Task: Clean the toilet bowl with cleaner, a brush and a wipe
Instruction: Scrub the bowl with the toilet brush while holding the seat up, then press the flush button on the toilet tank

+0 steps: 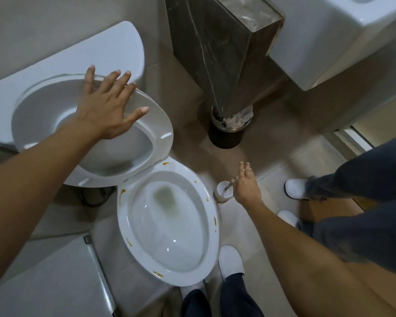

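The white toilet bowl [212, 227] stands in the middle of the view with several orange-brown smears on its rim. Its seat and lid [157, 124] are raised and tilted toward the cistern. My left hand [108, 106] lies flat on the raised seat with fingers spread. To the right of the bowl a white brush holder [220, 193] stands on the floor with the brush's metal handle [229, 184] sticking out of it. My right hand [246, 186] grips the top of that handle. No cleaner or wipe is in view.
A dark round waste bin [226, 136] stands behind the bowl under a dark marble column [220, 49]. A white basin [329, 37] hangs at the upper right. Another person's legs and white shoes [295, 188] are at the right. My own white slipper [230, 261] is beside the bowl.
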A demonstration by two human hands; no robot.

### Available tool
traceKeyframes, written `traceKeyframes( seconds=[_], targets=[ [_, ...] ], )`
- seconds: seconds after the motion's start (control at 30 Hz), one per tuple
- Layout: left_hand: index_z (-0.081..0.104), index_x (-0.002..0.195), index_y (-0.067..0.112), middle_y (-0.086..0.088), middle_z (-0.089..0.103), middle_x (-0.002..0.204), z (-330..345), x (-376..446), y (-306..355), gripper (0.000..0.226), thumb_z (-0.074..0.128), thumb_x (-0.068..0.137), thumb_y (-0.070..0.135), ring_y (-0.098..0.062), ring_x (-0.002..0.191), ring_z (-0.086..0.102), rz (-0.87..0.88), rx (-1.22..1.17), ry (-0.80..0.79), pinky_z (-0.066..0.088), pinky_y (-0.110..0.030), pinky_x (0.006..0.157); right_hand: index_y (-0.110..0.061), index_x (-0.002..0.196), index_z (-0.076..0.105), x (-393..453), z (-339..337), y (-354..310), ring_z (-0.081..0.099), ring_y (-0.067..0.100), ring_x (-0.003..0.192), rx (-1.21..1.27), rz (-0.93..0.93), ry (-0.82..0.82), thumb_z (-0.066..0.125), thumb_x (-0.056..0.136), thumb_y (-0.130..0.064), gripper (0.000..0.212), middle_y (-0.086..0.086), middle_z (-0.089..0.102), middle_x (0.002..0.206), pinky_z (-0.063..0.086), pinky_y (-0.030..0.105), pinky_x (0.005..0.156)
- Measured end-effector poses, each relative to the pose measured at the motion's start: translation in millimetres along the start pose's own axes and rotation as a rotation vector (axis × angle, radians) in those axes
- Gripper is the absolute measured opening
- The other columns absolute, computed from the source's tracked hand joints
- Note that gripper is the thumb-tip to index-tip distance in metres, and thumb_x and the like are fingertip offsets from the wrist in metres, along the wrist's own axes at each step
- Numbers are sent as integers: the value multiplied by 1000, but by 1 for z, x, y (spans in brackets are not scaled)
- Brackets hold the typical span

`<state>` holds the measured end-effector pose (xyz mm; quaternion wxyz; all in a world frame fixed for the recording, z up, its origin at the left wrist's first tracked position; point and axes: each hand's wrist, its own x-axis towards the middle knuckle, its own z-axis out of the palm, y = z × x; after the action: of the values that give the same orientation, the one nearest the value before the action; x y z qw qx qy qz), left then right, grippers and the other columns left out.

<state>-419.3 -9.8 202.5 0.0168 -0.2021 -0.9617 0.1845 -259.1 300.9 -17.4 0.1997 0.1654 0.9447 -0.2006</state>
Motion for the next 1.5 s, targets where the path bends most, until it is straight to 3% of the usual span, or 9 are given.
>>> traceKeyframes(
  seconds=[0.23, 0.43, 0.87, 1.0, 1.23, 1.5],
  targets=[
    [18, 152, 19, -1, 9, 160, -28, -11, 7, 80, 7, 90, 68, -19, 147, 4, -83, -125, -46, -8, -55, 113, -12, 154, 7, -24, -41, -12, 4, 29, 148, -189, 21, -67, 39, 101, -38, 67, 13, 6, 160, 15, 42, 118],
    [11, 153, 20, 0, 3, 161, -66, -38, 10, 80, 3, 88, 66, -18, 148, -1, -129, -174, -85, -10, -54, 113, -13, 154, 8, -56, -91, -36, 0, 29, 149, -245, -25, -91, 36, 101, -40, 66, 13, 3, 161, 11, 45, 119],
    [5, 153, 17, -2, -1, 161, -102, -182, 32, 72, 19, 97, 59, -18, 147, -3, -531, -463, -199, -7, -49, 116, -15, 153, 19, -124, -206, -111, 3, 29, 148, -304, -357, 9, 35, 102, -41, 59, 13, 9, 160, 9, 46, 118],
    [5, 154, 18, -2, -4, 161, -86, -236, 31, 71, 20, 97, 58, -16, 147, -7, -687, -510, -282, -9, -50, 117, -16, 153, 19, -129, -216, -139, 2, 29, 148, -387, -480, -1, 34, 102, -41, 59, 11, 9, 161, 10, 46, 118],
    [4, 154, 17, -2, -6, 160, -78, -304, -3, 71, 20, 97, 58, -17, 147, -7, -910, -496, -279, -7, -49, 115, -16, 150, 23, -143, -211, -211, 2, 29, 148, -448, -669, -6, 38, 100, -36, 56, 12, 10, 160, 9, 49, 118],
    [7, 153, 13, -6, -2, 161, -53, -346, -51, 73, 20, 97, 58, -21, 148, -4, -981, -525, -240, -3, -50, 116, -15, 149, 22, -164, -190, -306, 3, 31, 147, -514, -860, 54, 42, 99, -37, 59, 12, 8, 159, 7, 47, 118]
  ],
)
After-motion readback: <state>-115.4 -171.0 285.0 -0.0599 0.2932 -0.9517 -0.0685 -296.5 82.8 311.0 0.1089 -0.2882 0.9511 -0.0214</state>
